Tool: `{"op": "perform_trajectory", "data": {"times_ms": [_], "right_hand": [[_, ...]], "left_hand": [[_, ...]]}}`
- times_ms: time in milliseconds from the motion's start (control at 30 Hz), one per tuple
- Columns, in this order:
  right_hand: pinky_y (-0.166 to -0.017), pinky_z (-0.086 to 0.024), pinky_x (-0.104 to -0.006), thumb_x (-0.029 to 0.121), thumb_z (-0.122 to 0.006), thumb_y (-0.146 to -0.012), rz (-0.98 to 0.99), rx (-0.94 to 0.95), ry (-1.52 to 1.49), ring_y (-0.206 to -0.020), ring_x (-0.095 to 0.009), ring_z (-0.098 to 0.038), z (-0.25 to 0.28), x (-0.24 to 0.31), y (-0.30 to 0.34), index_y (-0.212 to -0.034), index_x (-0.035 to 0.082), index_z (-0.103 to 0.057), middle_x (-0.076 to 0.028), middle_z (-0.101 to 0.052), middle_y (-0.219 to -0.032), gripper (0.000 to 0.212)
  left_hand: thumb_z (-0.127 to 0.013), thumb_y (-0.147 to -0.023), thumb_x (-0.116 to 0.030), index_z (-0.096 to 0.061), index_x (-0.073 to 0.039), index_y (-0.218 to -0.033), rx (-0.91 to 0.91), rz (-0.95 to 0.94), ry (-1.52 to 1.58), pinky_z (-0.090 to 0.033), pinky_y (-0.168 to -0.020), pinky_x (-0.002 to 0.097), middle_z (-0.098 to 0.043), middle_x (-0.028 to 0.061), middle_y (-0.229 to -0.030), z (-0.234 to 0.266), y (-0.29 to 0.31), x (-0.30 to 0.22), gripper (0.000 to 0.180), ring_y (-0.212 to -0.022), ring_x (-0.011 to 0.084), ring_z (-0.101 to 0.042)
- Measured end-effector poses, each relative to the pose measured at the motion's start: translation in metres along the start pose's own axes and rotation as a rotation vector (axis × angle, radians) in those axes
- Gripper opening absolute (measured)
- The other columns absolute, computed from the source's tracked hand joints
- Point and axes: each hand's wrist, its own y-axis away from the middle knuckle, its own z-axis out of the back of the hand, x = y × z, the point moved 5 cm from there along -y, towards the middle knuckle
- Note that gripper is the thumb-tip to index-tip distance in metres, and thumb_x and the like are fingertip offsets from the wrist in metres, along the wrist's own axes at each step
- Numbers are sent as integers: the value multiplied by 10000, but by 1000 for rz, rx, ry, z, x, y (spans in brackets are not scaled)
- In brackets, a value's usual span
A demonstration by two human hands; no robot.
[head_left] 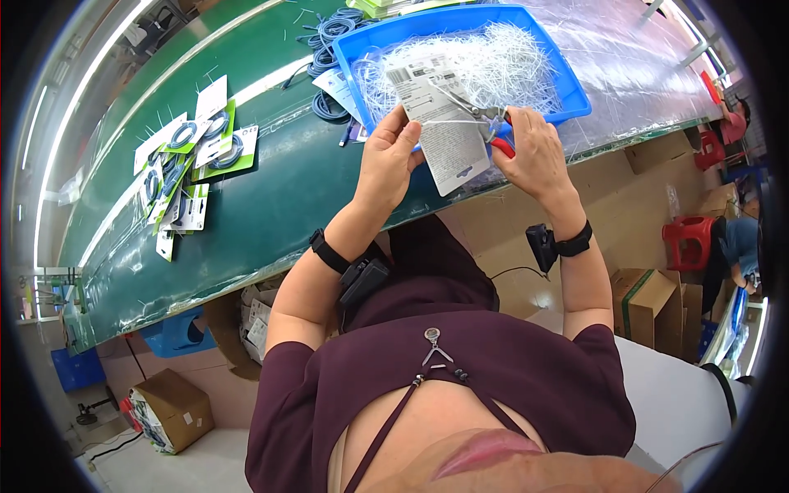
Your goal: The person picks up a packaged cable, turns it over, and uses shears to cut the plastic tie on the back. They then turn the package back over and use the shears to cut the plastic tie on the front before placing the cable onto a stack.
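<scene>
My left hand (386, 158) grips the left edge of a printed cardboard package card (450, 156), its back side facing up, held over the front edge of the blue tray. A thin white cable tie (448, 122) runs across the card from near my left thumb toward the jaws of red-handled cutting pliers (503, 149). My right hand (534, 158) is closed round the pliers' handles at the card's right edge. Whether the jaws are on the tie, I cannot tell. The card's front is hidden.
Many white plastic strips (522, 70) lie in the blue plastic tray (575, 97). Coiled dark cables (333, 33) are left of it. A pile of carded cables (193, 156) covers part of the green table (271, 197). Cardboard boxes (649, 308) and a red stool (689, 244) stand right.
</scene>
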Motion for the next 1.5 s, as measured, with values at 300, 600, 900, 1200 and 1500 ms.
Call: {"op": "perform_trajectory", "data": {"times_ms": [300,600,900,1200,1500], "right_hand": [[-829,-446,-422,199,-689,-753,20,18,-32,-983,-343,-567,5,6,-11,-1140,8,-499,-171,-585,-1034,473],[-805,-450,-430,183,-670,-742,-27,50,-135,-934,-346,-566,3,-6,8,-1095,14,-496,-163,-569,-977,429],[-832,-436,-411,166,-657,-720,50,95,-127,-957,-331,-553,7,15,14,-1115,1,-487,-153,-560,-985,460],[-835,-437,-409,156,-662,-714,64,30,-161,-962,-330,-552,10,16,20,-1097,3,-494,-153,-562,-988,446],[-787,-467,-415,161,-673,-734,10,80,-175,-896,-344,-577,11,15,21,-1107,-3,-493,-158,-573,-951,445]], "left_hand": [[-453,-998,-97,-392,-9,-1394,51,62,19,-511,-949,369,-532,92,-1285,-9,7,8,410,-1156,182,-547],[-484,-988,-97,-438,-5,-1347,27,51,108,-494,-963,397,-542,84,-1272,2,-11,7,374,-1149,195,-554],[-520,-974,-92,-467,-23,-1319,78,-9,143,-494,-947,396,-543,66,-1270,-10,-8,8,356,-1157,187,-544],[-524,-973,-96,-460,-27,-1324,71,-9,171,-495,-944,398,-539,67,-1274,-14,-2,8,364,-1157,187,-542],[-525,-971,-90,-452,-19,-1329,66,-6,158,-506,-930,393,-544,75,-1262,-19,-1,12,373,-1135,194,-555]]}}
